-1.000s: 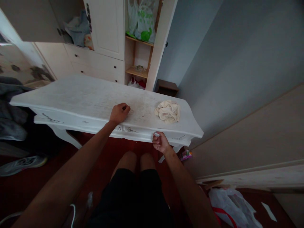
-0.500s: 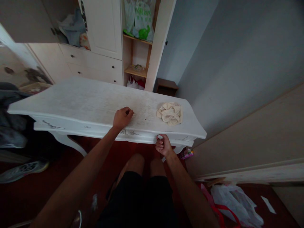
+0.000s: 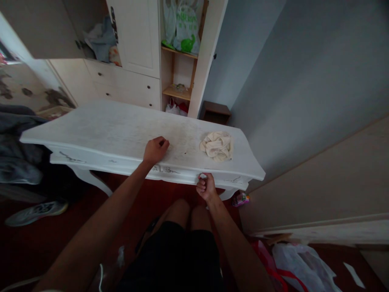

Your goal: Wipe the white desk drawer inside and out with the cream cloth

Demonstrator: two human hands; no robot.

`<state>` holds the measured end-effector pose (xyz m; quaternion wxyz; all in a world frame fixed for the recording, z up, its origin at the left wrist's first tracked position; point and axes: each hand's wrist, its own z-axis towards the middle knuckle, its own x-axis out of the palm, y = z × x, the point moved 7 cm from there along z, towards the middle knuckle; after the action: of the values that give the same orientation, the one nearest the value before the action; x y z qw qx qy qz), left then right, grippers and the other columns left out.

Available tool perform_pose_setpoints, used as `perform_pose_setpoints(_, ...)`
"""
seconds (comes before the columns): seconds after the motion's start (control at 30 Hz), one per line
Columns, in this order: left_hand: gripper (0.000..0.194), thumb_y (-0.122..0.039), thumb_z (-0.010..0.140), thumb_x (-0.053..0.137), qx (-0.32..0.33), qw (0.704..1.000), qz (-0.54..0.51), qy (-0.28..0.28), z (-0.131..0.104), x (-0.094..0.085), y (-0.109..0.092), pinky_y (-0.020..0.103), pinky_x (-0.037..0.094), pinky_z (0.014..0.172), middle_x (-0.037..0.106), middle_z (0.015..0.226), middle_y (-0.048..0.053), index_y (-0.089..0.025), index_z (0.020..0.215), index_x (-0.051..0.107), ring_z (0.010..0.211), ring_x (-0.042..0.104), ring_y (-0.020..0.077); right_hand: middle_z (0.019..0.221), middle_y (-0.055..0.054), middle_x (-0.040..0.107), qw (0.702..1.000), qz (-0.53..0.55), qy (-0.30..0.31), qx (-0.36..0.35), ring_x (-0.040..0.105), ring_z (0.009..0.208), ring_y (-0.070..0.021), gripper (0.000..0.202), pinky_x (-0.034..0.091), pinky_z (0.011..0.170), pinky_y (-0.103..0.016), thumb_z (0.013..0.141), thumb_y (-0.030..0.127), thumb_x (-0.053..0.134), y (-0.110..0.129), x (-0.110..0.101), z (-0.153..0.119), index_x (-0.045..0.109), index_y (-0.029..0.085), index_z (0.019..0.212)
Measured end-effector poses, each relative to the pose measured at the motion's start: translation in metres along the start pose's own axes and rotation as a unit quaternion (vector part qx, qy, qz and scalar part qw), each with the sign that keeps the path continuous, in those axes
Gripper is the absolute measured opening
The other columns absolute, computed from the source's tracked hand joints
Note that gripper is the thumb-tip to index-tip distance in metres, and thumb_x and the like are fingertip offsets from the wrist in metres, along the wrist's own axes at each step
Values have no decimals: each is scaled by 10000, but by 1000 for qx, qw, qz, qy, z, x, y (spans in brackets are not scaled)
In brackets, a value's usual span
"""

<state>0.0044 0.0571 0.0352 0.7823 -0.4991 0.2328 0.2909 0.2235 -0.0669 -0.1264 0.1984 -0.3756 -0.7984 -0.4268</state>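
Note:
A white table (image 3: 121, 117) with a stained top and carved front stretches across the view. My left hand (image 3: 156, 149) rests curled on its top near the front edge; whatever its fingers may hold is too small to make out. At the table's front face, my right hand (image 3: 206, 186) has its fingers closed around a small whitish drawer knob (image 3: 203, 176). The drawer front looks flush with the table. A crumpled cream cloth (image 3: 217, 145) lies on the right part of the top, beyond my right hand.
Behind the table stands a white wardrobe (image 3: 138, 44) with open doors and plastic bags (image 3: 186, 30) on a shelf. A small brown cabinet (image 3: 215, 112) is by the wall. A shoe (image 3: 36, 213) lies on the floor at left, a white plastic bag (image 3: 304, 267) at lower right.
The camera view has shifted slightly, so the room appears a little further right. Both hands keep nearly the same places on the table.

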Motion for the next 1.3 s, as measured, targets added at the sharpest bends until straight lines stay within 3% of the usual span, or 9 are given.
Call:
perform_pose_setpoints(0.3, 286, -347, 801, 449, -14, 1000, 22, -12, 4, 2, 7, 267, 367, 618, 638, 659, 43, -166, 688, 640, 630, 540, 159, 338, 104, 334, 1000, 10, -6, 6, 199, 276, -31, 216, 136, 268, -155, 735, 338, 533, -13, 1, -17, 536, 174, 595)
perform_pose_setpoints(0.5, 284, -351, 794, 445, -10, 999, 40, -17, 5, 2, 5, 265, 377, 637, 644, 668, 46, -173, 675, 630, 659, 545, 166, 359, 113, 326, 999, -21, 36, -19, 213, 285, -30, 233, 129, 295, -159, 686, 395, 598, -32, -6, -42, 537, 185, 607)
perform_pose_setpoints(0.7, 290, -364, 798, 431, 10, 998, 61, -15, 3, 2, 4, 277, 358, 617, 627, 659, 46, -183, 671, 618, 631, 520, 169, 330, 106, 320, 999, -48, -2, -20, 180, 280, -37, 272, 81, 304, -184, 680, 448, 599, -57, -30, -74, 555, 193, 600)
perform_pose_setpoints(0.97, 304, -377, 810, 420, 43, 992, 117, 0, 1, 6, -4, 296, 357, 630, 666, 718, 83, -186, 706, 633, 648, 539, 189, 329, 94, 313, 996, -71, -42, -25, 201, 279, -56, 295, 134, 316, -211, 707, 484, 600, -93, -61, -126, 568, 213, 594)
perform_pose_setpoints(1.13, 310, -359, 822, 424, 24, 989, 145, 12, 1, 6, -5, 297, 384, 655, 696, 778, 103, -173, 760, 665, 688, 573, 203, 323, 92, 307, 996, -65, -67, -16, 182, 298, -48, 322, 112, 342, -214, 685, 504, 626, -118, -71, -159, 583, 204, 577)
perform_pose_setpoints(1.3, 263, -322, 820, 462, -23, 981, 182, 65, 2, 15, -17, 305, 433, 715, 714, 884, 97, -178, 822, 682, 798, 619, 231, 340, 92, 329, 995, -70, -59, -24, 194, 328, -48, 361, 120, 369, -218, 703, 542, 620, -141, -80, -177, 602, 188, 634)
